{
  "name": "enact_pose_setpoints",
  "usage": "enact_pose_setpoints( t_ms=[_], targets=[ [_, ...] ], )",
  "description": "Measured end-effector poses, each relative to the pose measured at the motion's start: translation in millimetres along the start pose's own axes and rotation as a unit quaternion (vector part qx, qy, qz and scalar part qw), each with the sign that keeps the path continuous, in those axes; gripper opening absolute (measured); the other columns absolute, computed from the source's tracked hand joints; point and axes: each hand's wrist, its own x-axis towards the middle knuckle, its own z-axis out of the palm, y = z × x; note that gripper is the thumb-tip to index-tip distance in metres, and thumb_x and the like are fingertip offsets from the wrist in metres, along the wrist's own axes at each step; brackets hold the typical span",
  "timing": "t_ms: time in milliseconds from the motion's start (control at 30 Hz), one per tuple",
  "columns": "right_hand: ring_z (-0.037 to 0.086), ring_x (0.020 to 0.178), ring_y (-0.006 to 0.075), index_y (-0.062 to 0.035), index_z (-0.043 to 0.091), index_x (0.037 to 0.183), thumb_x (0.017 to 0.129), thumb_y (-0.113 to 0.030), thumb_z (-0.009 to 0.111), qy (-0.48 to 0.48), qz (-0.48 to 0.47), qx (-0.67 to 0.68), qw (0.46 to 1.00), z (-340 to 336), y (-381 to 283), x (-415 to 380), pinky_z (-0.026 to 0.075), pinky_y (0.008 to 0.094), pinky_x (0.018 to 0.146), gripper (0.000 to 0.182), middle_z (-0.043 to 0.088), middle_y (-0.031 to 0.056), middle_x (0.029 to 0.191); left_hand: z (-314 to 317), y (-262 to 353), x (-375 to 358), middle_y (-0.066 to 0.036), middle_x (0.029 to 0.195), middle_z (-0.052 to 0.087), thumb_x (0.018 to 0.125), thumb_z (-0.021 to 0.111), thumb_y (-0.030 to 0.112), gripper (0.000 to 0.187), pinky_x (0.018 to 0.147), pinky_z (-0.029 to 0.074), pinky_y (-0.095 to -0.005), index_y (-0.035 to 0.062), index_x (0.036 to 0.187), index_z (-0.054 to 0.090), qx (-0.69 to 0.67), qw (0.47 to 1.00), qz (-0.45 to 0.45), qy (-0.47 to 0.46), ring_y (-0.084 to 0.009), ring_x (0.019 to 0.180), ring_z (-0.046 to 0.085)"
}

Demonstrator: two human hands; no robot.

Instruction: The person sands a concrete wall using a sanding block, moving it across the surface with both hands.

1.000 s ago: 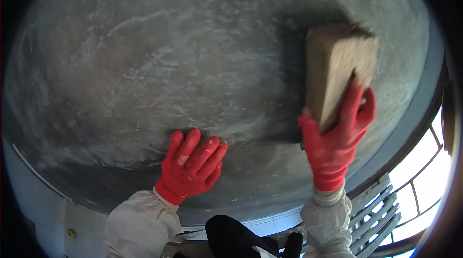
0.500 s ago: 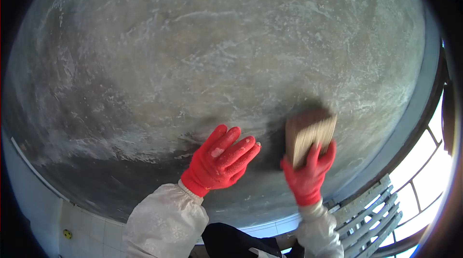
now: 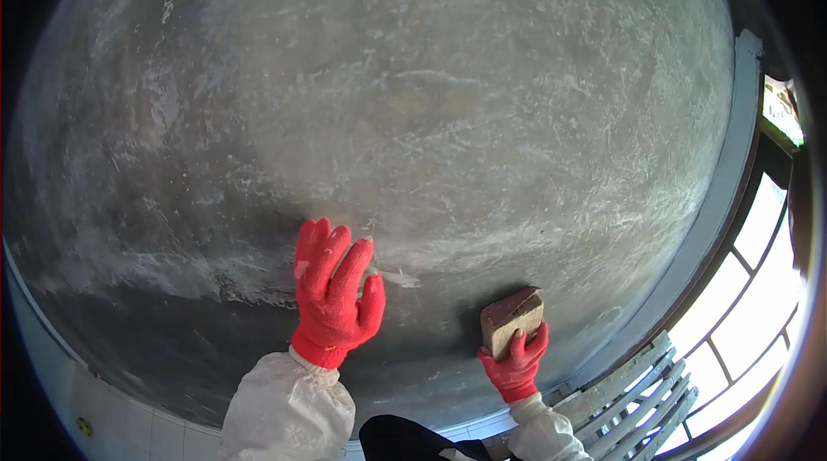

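Both my hands wear red gloves and pale sleeves. My right hand (image 3: 515,370) grips a tan rectangular block (image 3: 511,320) from below and presses it against a grey plastered surface (image 3: 413,116), low and right of centre. My left hand (image 3: 332,292) is raised with its fingers spread and pointing up, flat on or just off the same surface, left of the block. The plaster is streaked with pale swirls.
A grey frame edge (image 3: 722,202) borders the plaster on the right, with bright window panes (image 3: 758,306) beyond it. Pale slatted boards (image 3: 642,392) lie at lower right. White tiles (image 3: 121,431) show at lower left.
My right hand has carried the block down from high on the right to low near the bottom edge. My left hand shifted and its fingers now point straight up.
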Motion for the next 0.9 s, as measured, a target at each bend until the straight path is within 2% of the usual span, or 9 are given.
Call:
enact_pose_setpoints(
  t_ms=[133, 233, 333, 433, 533, 633, 667, 767, 900],
  targets=[
    [0.037, 0.125, 0.0562, -0.0157, 0.03, 0.149, 0.057, -0.029, 0.088, 0.046, 0.011, -0.032, 0.998, -30, -20, 125, 0.039, 0.06, 0.099, 0.11, 0.025, 0.0387, 0.143, 2, 3, 4, -0.023, 0.142, 0.038, 0.084, 0.056, 0.006, 0.047, 0.108, 0.032, -0.0567, -0.0057, 0.129, 0.05, 0.001, 1.0, -0.011, 0.006, -0.0466, 0.133, 0.037],
    [0.041, 0.125, 0.051, -0.0123, 0.038, 0.148, 0.064, -0.025, 0.085, 0.1, 0.045, -0.023, 0.994, -56, -33, 234, 0.04, 0.0515, 0.102, 0.098, 0.032, 0.0335, 0.142, 1, 4, 2, -0.022, 0.144, 0.036, 0.084, 0.055, 0.005, 0.048, 0.109, 0.032, -0.0556, -0.0063, 0.131, 0.048, 0.009, 1.0, -0.024, -0.001, -0.045, 0.134, 0.036],
    [0.04, 0.127, 0.051, -0.013, 0.036, 0.149, 0.064, -0.026, 0.085, 0.129, 0.075, -0.016, 0.989, -56, -35, 263, 0.04, 0.052, 0.102, 0.099, 0.032, 0.0335, 0.143, -2, 3, 4, -0.022, 0.144, 0.035, 0.084, 0.054, 0.004, 0.05, 0.11, 0.032, -0.0539, -0.0065, 0.132, 0.046, 0.006, 1.0, -0.026, 0.001, -0.0431, 0.134, 0.036],
    [0.04, 0.124, 0.0541, -0.0159, 0.032, 0.151, 0.062, -0.029, 0.087, 0.121, 0.032, -0.058, 0.99, -30, -34, 183, 0.04, 0.0573, 0.099, 0.105, 0.028, 0.037, 0.143, -7, 5, 7, -0.023, 0.145, 0.035, 0.084, 0.053, 0.002, 0.051, 0.111, 0.032, -0.0512, -0.0065, 0.133, 0.045, -0.006, 0.999, -0.037, 0.006, -0.0407, 0.134, 0.037],
    [0.04, 0.122, 0.0555, -0.0186, 0.029, 0.15, 0.059, -0.032, 0.087, 0.05, 0.018, -0.035, 0.998, 5, -24, 32, 0.04, 0.0619, 0.096, 0.109, 0.026, 0.0389, 0.143, -13, 8, 7, -0.023, 0.145, 0.035, 0.084, 0.052, 0.001, 0.051, 0.111, 0.033, -0.0482, -0.0066, 0.134, 0.044, -0.015, 0.998, -0.059, -0.002, -0.0383, 0.133, 0.037],
    [0.04, 0.122, 0.0553, -0.0195, 0.03, 0.149, 0.057, -0.033, 0.088, -0.015, -0.018, 0.022, 0.999, -9, -26, 14, 0.041, 0.0628, 0.094, 0.11, 0.027, 0.0382, 0.143, -21, 4, 8, -0.023, 0.146, 0.035, 0.085, 0.052, 0.0, 0.052, 0.11, 0.034, -0.0462, -0.0065, 0.136, 0.043, -0.03, 0.997, -0.069, -0.004, -0.0363, 0.133, 0.037],
    [0.039, 0.122, 0.0554, -0.0193, 0.03, 0.149, 0.057, -0.033, 0.088, 0.001, -0.014, 0.025, 1.0, -6, -22, 20, 0.041, 0.0621, 0.094, 0.109, 0.027, 0.0382, 0.142, -23, 5, 6, -0.023, 0.146, 0.034, 0.086, 0.051, -0.001, 0.052, 0.11, 0.034, -0.0455, -0.0063, 0.136, 0.042, -0.049, 0.995, -0.082, -0.003, -0.0354, 0.134, 0.036],
    [0.041, 0.123, 0.0536, -0.0156, 0.037, 0.147, 0.059, -0.027, 0.088, 0.061, 0.015, -0.032, 0.997, -45, -54, 193, 0.041, 0.0558, 0.098, 0.102, 0.03, 0.0356, 0.142, -34, 6, 8, -0.023, 0.146, 0.033, 0.087, 0.048, -0.004, 0.052, 0.11, 0.034, -0.0447, -0.0062, 0.138, 0.04, -0.003, 0.994, -0.101, -0.03, -0.0348, 0.134, 0.036],
    [0.047, 0.12, 0.048, -0.015, 0.043, 0.145, 0.06, -0.028, 0.088, 0.154, 0.055, -0.015, 0.986, -51, -58, 269, 0.043, 0.052, 0.097, 0.098, 0.035, 0.0296, 0.142, -36, 1, 13, -0.023, 0.142, 0.043, 0.083, 0.054, -0.002, 0.051, 0.106, 0.039, -0.0432, -0.0054, 0.134, 0.048, -0.029, 0.994, -0.101, 0.031, -0.0346, 0.13, 0.041]
  ],
)
